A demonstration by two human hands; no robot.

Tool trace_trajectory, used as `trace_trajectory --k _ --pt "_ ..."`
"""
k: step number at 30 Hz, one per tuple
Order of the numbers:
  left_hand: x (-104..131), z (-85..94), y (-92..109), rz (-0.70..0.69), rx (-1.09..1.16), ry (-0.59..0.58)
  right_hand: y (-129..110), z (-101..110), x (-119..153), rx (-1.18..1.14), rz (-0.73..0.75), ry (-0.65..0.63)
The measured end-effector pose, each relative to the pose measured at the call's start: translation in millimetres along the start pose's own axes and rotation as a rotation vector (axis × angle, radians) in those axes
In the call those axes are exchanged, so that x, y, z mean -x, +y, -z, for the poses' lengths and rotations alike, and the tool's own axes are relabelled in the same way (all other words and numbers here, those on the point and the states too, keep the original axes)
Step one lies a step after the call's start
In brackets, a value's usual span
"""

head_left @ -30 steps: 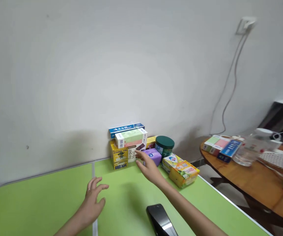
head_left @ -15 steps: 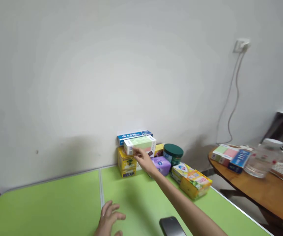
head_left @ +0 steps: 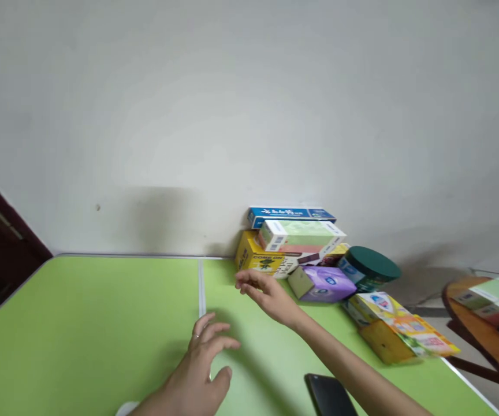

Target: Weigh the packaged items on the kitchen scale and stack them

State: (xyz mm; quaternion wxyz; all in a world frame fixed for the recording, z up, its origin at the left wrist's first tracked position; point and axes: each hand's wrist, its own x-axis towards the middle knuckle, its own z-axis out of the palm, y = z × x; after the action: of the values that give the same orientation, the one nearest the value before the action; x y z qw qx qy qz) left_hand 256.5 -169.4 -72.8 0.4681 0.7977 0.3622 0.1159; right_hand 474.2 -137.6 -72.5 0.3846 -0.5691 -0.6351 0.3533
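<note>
Pulling away from the green-and-pink carton (head_left: pixel 304 234), already sitting stacked, the right hand (head_left: pixel 273 300) is hovering empty, loosely open; the left hand (head_left: pixel 200 370) is spreading wide, empty.

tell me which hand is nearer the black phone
Probably the right. The right hand is above and beyond the phone, its forearm passing close beside it in view; the left hand is off to the phone's left.

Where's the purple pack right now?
In the head view, the purple pack is right of centre on the green table, just in front of the round tub with the dark green lid.
</note>
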Motion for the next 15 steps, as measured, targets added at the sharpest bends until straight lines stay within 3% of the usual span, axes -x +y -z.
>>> trace_trajectory --k 3,7,10,15 --pt "27.3 13.2 -13.3 -0.001 0.013 -0.056 -32.4 -30.9 7.1 0.086 0.004 -0.076" --pt "61.9 36.8 -25.7 -0.052 0.034 -0.153 -74.8 -68.2 37.9 0.33 -0.038 -0.354" --pt "92.1 52.9 -42.1 -0.007 0.054 -0.201 -99.0 -95.2 56.8 0.507 -0.097 -0.528" --pt "141.5 60.3 -63.2 -0.005 0.039 -0.144 -135.3 -132.1 70.3 0.671 -0.131 -0.62"
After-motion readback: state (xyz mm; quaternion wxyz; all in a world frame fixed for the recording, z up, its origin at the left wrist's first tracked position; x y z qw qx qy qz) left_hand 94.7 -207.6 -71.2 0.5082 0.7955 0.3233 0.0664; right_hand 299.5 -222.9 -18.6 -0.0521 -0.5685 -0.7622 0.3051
